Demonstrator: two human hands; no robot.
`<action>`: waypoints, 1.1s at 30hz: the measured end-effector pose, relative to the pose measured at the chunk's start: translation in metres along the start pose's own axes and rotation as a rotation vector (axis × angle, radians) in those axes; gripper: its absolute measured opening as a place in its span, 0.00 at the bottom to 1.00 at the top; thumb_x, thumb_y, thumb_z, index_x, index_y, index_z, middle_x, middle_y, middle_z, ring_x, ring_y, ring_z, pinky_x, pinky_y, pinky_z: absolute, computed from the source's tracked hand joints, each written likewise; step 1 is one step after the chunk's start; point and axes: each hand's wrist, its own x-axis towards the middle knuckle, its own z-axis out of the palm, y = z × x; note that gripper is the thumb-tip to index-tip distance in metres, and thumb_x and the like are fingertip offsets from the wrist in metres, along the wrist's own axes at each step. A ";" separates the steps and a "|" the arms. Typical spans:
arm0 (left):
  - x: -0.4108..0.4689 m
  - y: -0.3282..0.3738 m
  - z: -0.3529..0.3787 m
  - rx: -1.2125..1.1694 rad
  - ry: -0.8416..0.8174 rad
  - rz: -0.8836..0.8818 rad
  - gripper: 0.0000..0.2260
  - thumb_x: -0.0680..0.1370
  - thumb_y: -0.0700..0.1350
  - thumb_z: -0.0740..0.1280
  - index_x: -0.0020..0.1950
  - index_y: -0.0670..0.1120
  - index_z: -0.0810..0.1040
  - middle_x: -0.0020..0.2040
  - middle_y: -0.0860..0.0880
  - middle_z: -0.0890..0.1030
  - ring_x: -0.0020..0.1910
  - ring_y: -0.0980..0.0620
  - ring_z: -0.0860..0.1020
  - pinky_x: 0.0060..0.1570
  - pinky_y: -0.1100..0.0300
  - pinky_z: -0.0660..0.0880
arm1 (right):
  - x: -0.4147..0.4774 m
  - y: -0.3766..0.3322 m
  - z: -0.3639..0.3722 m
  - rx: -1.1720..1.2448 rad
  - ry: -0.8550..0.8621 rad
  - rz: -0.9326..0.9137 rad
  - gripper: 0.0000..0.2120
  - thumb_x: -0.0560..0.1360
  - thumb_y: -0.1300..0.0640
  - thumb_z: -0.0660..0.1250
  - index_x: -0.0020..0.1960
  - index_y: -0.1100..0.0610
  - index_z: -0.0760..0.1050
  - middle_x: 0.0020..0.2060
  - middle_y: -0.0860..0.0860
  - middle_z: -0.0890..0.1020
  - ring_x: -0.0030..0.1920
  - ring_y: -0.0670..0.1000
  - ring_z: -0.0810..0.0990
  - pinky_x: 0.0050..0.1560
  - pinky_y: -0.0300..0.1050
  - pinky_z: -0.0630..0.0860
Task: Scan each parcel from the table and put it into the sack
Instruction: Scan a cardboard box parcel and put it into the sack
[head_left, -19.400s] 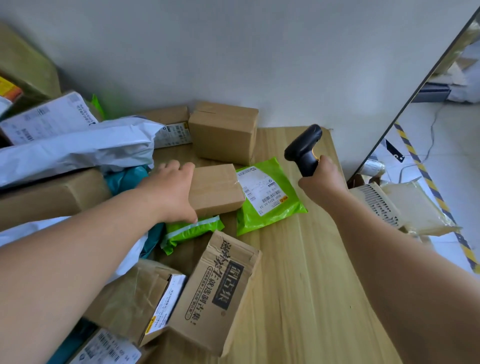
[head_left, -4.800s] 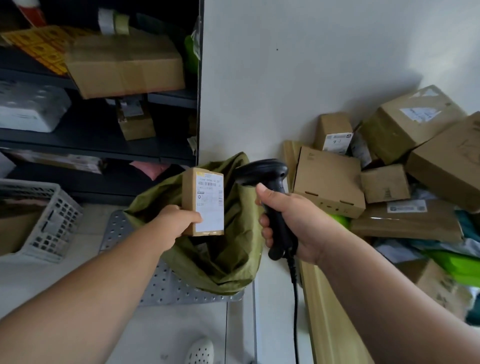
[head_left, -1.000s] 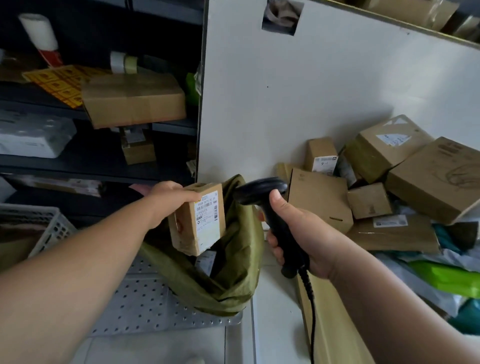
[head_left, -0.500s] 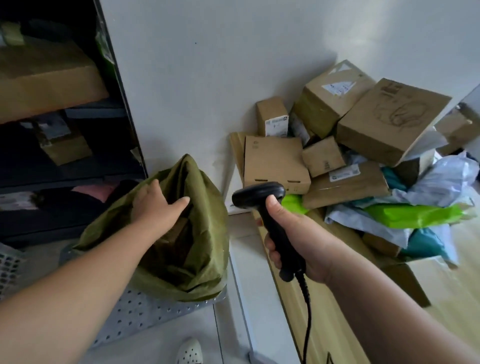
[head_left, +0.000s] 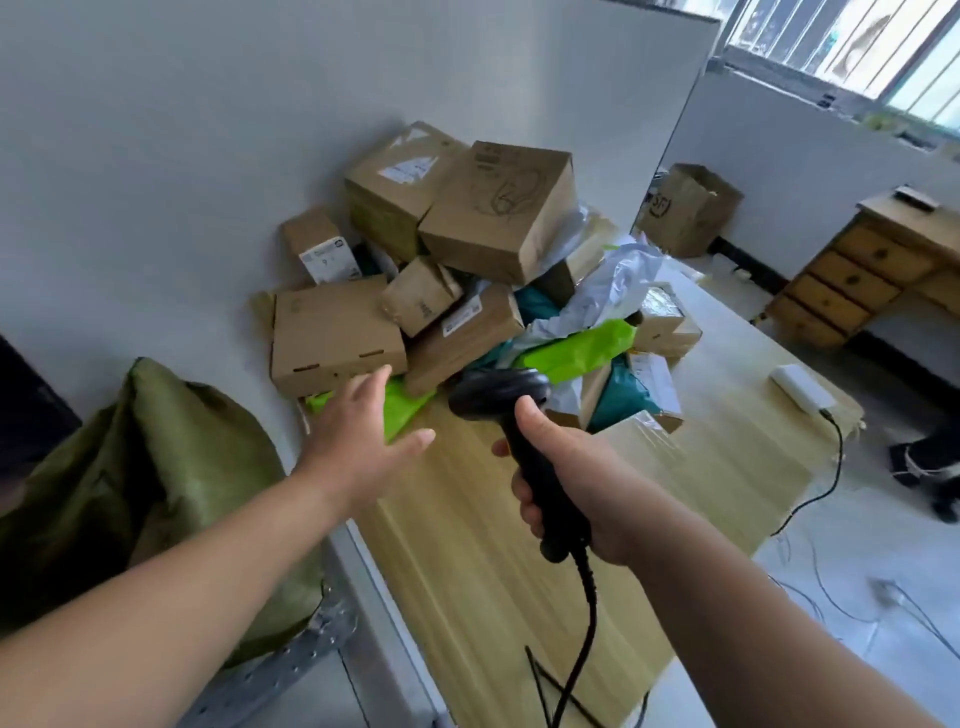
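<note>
Reaching out over the pale wooden table, the left hand was empty, its fingers spread wide and flat, just short of the flat brown cardboard mailer box at the near edge of the heap. That open pose suited taking a fresh parcel, probably this box or the bright green plastic mailer bag lying under it. The right hand was wrapped tight around the grip of the black corded barcode scanner, head pointed toward the pile, kept ready so a label could be read as soon as a parcel came up. The olive-green woven sack stood on the floor at the table's left end, close enough for a short drop. The remaining parcels lay piled against the white wall. A small upright brown carton carried a white label with what looked like a "9"; a brown paper bag beyond the partition showed "SF". Other labels were too small to read.
</note>
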 end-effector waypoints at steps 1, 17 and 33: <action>-0.003 0.017 0.011 0.010 -0.022 0.017 0.39 0.73 0.63 0.65 0.78 0.50 0.53 0.76 0.48 0.59 0.73 0.48 0.60 0.67 0.51 0.62 | -0.007 0.006 -0.019 0.012 0.003 -0.006 0.39 0.61 0.25 0.65 0.55 0.57 0.76 0.28 0.51 0.76 0.25 0.51 0.74 0.27 0.42 0.71; 0.024 0.224 0.215 0.358 -0.302 -0.070 0.54 0.65 0.68 0.70 0.79 0.49 0.43 0.79 0.45 0.44 0.77 0.45 0.43 0.73 0.46 0.48 | -0.062 0.095 -0.281 0.174 0.033 0.018 0.42 0.56 0.27 0.67 0.56 0.58 0.76 0.29 0.52 0.76 0.26 0.51 0.74 0.28 0.42 0.72; -0.017 0.191 0.221 -0.110 -0.258 -0.697 0.44 0.58 0.59 0.73 0.69 0.45 0.64 0.63 0.45 0.65 0.52 0.49 0.69 0.47 0.57 0.68 | -0.053 0.102 -0.297 0.161 -0.078 0.036 0.45 0.51 0.26 0.68 0.56 0.58 0.78 0.29 0.52 0.76 0.27 0.51 0.74 0.29 0.43 0.71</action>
